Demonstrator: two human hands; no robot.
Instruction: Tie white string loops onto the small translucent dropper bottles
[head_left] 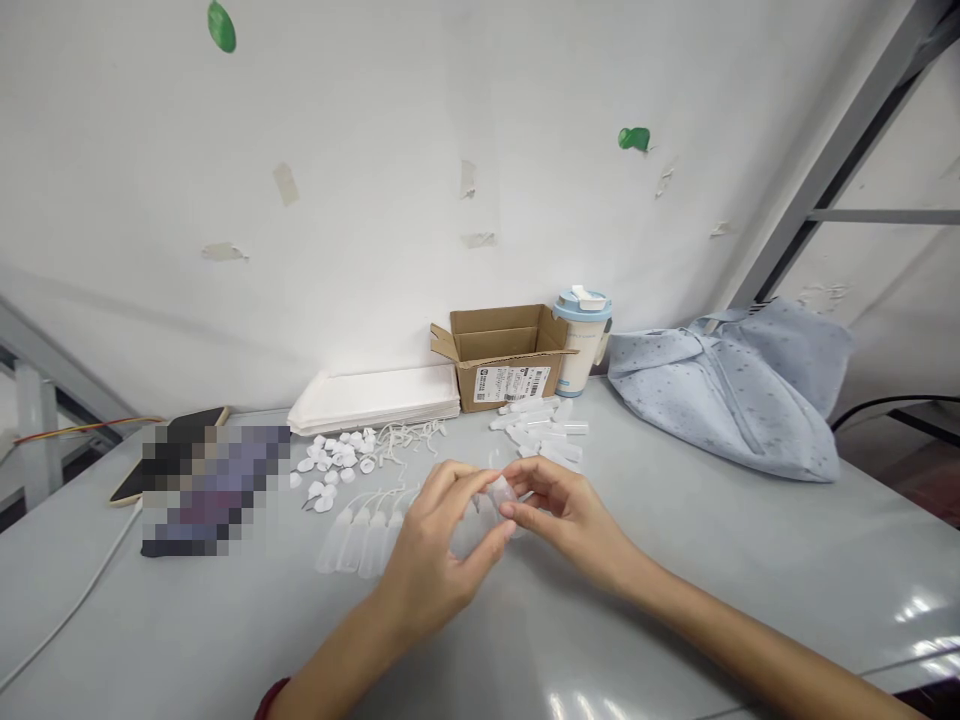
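Observation:
My left hand (442, 540) and my right hand (562, 510) meet over the table, both closed at a small translucent plastic tube (501, 491). The fingertips of both hands touch it, and part of it is hidden behind them. Under the left hand more clear tubes (466, 535) show between thumb and fingers. Beside that hand lies a row of translucent tubes (362, 543) with thin white cords coming from their tops. Further back are a heap of small white caps (341, 452), loose cords (412, 438) and a pile of clear tubes (546, 432).
Against the wall stand an open cardboard box (510, 360), a lidded cup (577, 350) and a stack of white sheets or trays (375, 398). A pale blue cloth bag (720, 390) lies on the right. At left are a dark tablet-like object (180, 450) and a white cable (82, 595).

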